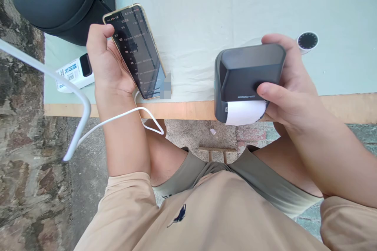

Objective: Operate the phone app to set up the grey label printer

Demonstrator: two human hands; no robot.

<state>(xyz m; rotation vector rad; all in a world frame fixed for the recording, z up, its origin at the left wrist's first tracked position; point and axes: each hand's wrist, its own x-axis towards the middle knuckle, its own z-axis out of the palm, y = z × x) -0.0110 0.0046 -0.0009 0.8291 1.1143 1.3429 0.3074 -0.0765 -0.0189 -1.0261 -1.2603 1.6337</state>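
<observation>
A smartphone (137,51) with a gold-edged case, tilted with its screen facing me, is gripped in my left hand (108,60). Its screen shows rows of small text, and a white cable (118,115) runs from near its lower end across my forearm. Over the table's front edge, my right hand (291,82) holds a dark label printer (250,70) marked NIIMBOT, thumb on its top face and fingers round its right side. White label paper (246,113) sticks out of the printer's lower slot. My remaining right fingers are partly hidden behind the printer.
A pale green cloth (194,15) covers the wood-edged table. At the back left stands a black zipped case (59,0); a white printed box (75,73) lies beside my left wrist. A white cylinder with a dark dotted end (308,42) is beyond my right hand. Stone wall runs along the left.
</observation>
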